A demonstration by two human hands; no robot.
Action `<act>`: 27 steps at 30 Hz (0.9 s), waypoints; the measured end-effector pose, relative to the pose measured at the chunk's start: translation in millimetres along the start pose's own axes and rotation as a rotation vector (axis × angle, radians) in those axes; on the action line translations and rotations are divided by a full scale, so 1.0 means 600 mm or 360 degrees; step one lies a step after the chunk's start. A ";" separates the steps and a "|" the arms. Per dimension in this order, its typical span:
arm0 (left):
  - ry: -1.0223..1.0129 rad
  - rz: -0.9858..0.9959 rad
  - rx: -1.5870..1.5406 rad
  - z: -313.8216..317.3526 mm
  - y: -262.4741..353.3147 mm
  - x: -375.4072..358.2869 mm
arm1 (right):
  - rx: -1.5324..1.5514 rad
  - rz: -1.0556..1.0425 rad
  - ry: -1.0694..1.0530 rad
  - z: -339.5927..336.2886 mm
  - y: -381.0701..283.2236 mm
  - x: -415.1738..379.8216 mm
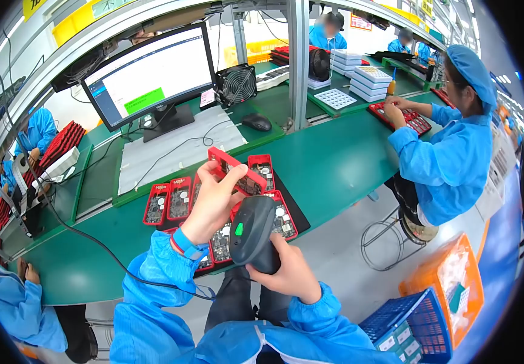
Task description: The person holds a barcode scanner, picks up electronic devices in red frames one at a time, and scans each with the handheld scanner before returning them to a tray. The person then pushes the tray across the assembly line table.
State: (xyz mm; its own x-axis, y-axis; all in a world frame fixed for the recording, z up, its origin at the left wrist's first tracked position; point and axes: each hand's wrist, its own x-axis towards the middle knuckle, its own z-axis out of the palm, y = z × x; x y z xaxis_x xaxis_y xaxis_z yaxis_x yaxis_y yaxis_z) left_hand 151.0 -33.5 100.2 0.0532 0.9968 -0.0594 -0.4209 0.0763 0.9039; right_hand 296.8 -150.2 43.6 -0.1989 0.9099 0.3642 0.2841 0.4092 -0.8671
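Note:
My left hand (pixel 210 200), a blue strap at its wrist, grips a small red tray (pixel 258 180) by its edge, tilted up above the bench. In my right hand (pixel 289 273) is a black barcode scanner (pixel 251 224) with a lit green mark, its head close below the raised tray. Several red trays with circuit boards lie beneath and around my hands, among them a left one (pixel 156 205), an upper one (pixel 260 165) and one beside the scanner (pixel 285 219). A black mat (pixel 292 205) shows under them. My hands and the scanner hide some trays.
Behind the trays stand a monitor (pixel 153 76), a mouse (pixel 256 122) and a fan (pixel 236 84). A cable (pixel 101 246) hangs across my left sleeve. At right a co-worker (pixel 437 151) handles a red tray (pixel 416 123). An orange crate (pixel 474 285) and blue basket (pixel 428 315) stand below.

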 end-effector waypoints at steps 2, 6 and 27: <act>-0.0003 -0.0007 0.0025 0.000 -0.006 -0.002 | -0.0067 0.0018 0.0063 0.007 0.003 0.005; -0.0010 -0.0037 0.0105 -0.002 -0.005 -0.003 | -0.0208 0.0013 0.0159 0.010 0.001 0.007; -0.0133 0.0783 0.1922 -0.066 -0.043 0.149 | 0.0250 0.0045 0.0151 -0.002 0.007 -0.008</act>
State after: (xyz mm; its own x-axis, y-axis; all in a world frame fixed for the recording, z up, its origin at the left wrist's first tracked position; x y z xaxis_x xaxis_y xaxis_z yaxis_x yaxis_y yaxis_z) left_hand 130.8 54.8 54.8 0.2016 0.9065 0.3710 0.6592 -0.4058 0.6331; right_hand 299.9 -153.0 38.3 -0.1015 0.9264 0.3626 0.1368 0.3740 -0.9173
